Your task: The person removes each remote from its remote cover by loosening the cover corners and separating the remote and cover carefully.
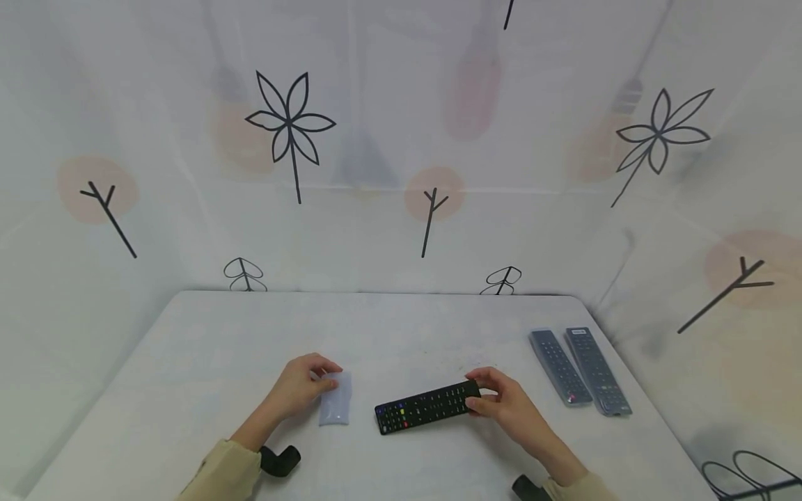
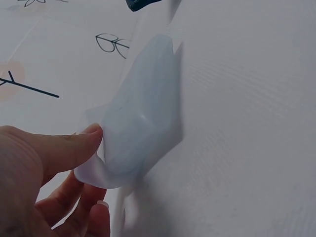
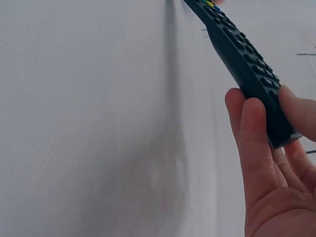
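My left hand [image 1: 305,384] pinches the upper edge of a translucent, pale plastic sleeve [image 1: 335,403] between thumb and fingers. In the left wrist view the sleeve [image 2: 143,108] bulges slightly and looks limp, with the thumb on its near edge. A black remote control [image 1: 426,408] with rows of buttons is held by its right end in my right hand [image 1: 509,407]. The right wrist view shows the thumb on the button side of the remote [image 3: 247,64] and fingers on its back. The remote's far end points toward the sleeve, apart from it.
Two more remotes lie side by side at the table's right, a shorter one [image 1: 560,369] and a longer one [image 1: 598,372], both looking wrapped in clear plastic. The white table [image 1: 250,327] meets a patterned cloth backdrop [image 1: 376,229] at its far edge.
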### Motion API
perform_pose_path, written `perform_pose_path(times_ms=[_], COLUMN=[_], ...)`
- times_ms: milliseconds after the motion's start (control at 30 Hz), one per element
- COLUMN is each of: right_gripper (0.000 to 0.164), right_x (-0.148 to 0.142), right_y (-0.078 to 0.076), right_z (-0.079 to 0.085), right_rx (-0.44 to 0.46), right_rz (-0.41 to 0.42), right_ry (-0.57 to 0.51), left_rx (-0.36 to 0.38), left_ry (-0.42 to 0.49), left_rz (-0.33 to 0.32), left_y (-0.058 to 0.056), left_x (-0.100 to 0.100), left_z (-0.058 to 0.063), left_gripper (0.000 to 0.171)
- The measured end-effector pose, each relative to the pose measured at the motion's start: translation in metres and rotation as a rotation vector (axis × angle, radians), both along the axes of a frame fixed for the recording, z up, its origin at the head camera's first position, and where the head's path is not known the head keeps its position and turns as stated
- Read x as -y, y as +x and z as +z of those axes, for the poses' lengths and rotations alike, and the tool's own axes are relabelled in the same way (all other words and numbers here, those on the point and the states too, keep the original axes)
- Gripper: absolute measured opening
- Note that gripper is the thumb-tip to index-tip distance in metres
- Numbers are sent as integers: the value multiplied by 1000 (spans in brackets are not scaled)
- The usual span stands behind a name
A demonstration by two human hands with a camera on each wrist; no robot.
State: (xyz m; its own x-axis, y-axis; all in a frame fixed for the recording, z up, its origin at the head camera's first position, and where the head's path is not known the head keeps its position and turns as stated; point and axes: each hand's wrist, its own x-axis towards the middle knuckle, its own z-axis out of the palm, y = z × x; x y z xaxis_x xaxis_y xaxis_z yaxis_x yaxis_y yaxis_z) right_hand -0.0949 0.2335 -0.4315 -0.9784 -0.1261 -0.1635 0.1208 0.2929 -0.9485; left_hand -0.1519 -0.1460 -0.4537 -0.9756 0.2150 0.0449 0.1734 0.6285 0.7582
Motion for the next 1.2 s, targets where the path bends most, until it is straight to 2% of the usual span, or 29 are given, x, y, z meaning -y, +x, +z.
perform_pose_path(times_ms=[100,333,800,1000,1200], right_gripper=[46,43,41,39,39], right_x=[4,12,37,45,52], right_y=[-2,-6,-15,-20,-22], right_z=[-1,-2,-6,-12,-17], right_rx=[-16,-84,-114,-129,-105], right_rz=[-43,-62,-138,-126,-91], right_ry=[-13,-47,-23,8,-17], left_rx=[5,-1,15,31,20], left_ry=[10,34,25,25,37], left_rz=[-1,5,18,21,10], left_y=[0,0,1,1,1], left_x=[0,-1,-2,-3,-3], left_z=[0,-1,0,0,0], left_gripper=[19,18,18,17,18])
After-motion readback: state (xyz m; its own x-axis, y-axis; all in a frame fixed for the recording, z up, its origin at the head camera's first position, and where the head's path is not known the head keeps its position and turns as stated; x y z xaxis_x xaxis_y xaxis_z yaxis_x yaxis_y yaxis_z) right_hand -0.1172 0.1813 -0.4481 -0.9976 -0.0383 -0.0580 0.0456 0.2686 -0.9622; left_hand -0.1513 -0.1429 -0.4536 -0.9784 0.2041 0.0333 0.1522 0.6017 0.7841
